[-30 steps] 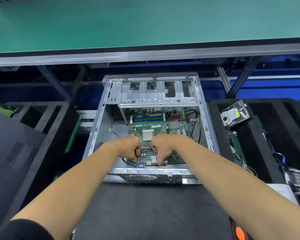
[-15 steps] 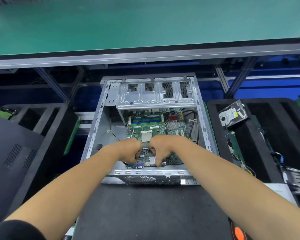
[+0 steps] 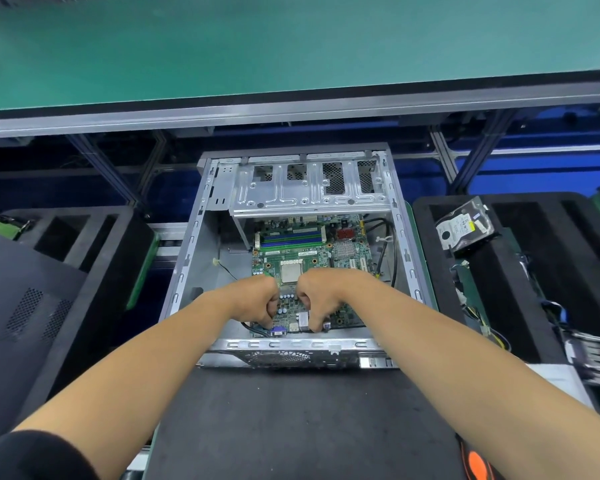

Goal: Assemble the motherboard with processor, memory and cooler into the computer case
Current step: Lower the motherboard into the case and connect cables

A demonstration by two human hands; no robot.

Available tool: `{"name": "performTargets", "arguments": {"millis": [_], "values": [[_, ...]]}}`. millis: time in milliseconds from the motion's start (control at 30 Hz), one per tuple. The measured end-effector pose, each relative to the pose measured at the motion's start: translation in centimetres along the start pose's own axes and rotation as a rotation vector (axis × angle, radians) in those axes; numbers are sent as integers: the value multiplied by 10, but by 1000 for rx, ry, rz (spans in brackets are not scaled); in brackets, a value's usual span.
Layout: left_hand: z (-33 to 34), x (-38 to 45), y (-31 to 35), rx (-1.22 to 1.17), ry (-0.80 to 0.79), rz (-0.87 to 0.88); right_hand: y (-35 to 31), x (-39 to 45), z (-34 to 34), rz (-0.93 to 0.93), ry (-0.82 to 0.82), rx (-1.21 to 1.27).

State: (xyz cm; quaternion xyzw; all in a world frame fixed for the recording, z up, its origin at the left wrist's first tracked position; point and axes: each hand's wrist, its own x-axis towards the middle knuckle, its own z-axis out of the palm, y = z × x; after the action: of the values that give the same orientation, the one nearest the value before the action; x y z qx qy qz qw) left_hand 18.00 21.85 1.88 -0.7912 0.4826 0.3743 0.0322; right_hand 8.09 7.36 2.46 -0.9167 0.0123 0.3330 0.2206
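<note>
An open grey metal computer case [image 3: 201, 244] lies flat in front of me with its drive cage [image 3: 309, 192] at the far end. Inside it lies the green motherboard [image 3: 309, 254], with blue memory slots and a bare processor [image 3: 291, 271] showing; no cooler is on it. My left hand [image 3: 257, 299] and my right hand [image 3: 321, 299] are both curled over the near edge of the motherboard by the rear ports, fingers gripping the board. The board's near part is hidden under my hands.
A black mat [image 3: 291, 420] lies in front of the case. Black foam trays flank it: the right one [image 3: 534, 271] holds a hard drive [image 3: 465, 226] and cables, the left one [image 3: 94, 244] green boards. A black side panel [image 3: 21, 306] lies at left. A green bench runs behind.
Both hands stay gripped on the motherboard's near edge. The view has drifted slightly, so the case sits a little lower in the frame.
</note>
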Motion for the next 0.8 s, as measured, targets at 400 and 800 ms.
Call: {"name": "performTargets", "arguments": {"millis": [400,800], "values": [[-3,-1,10,209,11,64,0,0,0,7,-2,-3],[-5,-3,4,80,54,50,0,3,1,15,-9,-14]]}}
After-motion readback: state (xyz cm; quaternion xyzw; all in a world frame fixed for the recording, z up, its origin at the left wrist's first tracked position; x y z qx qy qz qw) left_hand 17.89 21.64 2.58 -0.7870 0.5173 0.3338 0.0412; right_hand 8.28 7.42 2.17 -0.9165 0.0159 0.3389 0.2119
